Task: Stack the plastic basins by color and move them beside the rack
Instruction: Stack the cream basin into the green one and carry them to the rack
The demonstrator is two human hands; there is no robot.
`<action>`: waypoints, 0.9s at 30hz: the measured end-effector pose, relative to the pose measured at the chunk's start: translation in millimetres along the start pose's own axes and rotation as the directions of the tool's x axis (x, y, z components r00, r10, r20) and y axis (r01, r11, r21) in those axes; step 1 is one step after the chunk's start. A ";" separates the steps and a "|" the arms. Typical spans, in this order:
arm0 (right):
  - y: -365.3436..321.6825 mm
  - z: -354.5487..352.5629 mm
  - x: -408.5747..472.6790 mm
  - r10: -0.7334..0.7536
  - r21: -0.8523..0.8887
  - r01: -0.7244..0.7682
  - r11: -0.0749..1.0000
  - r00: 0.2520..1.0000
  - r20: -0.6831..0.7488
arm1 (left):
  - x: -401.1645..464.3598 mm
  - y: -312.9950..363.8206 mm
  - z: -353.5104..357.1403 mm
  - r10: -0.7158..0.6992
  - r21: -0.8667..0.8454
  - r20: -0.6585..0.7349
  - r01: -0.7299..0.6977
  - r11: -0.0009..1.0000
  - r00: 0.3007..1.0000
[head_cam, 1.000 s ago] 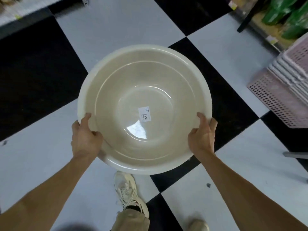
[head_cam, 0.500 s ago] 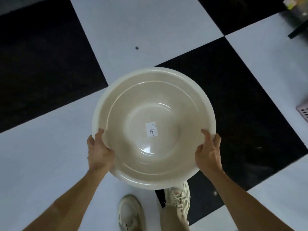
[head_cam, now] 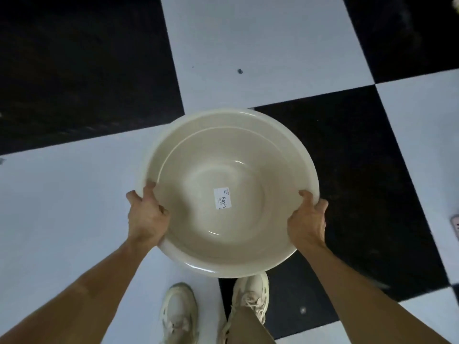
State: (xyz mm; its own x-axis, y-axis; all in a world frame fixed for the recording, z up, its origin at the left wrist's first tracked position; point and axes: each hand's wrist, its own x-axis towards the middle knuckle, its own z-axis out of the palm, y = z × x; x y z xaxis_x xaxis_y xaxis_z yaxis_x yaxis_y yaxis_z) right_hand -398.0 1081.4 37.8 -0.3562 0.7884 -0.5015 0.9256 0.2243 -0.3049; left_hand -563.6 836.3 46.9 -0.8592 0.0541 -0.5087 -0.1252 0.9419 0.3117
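- Left hand (head_cam: pixel 146 217) and right hand (head_cam: pixel 308 219) each clamp the rim of the beige basin (head_cam: pixel 248 155) — thumbs inside.
- Basin held between them, above the checkered floor (head_cam: pixel 260 45).
- Sticker (head_cam: pixel 222 198) inside reads "Basin".

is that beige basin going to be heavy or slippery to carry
Probably light: the basin looks like thin plastic and is empty. Its glossy surface may be slippery, so the left hand and right hand hook its rolled rim.
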 end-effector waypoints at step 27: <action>-530.8 176.5 -359.0 -0.719 -0.179 0.803 0.568 0.591 0.366 | -22.3 -442.1 -404.6 -0.709 -0.595 -0.172 0.501 0.628 0.684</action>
State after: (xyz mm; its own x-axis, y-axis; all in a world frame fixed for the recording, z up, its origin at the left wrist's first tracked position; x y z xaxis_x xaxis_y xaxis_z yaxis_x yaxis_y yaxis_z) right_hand -784.1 578.2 236.8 -0.9230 0.0948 -0.3729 0.2628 0.8632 -0.4311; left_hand -689.8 284.6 245.1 -0.5844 -0.6874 -0.4312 -0.8046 0.4217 0.4182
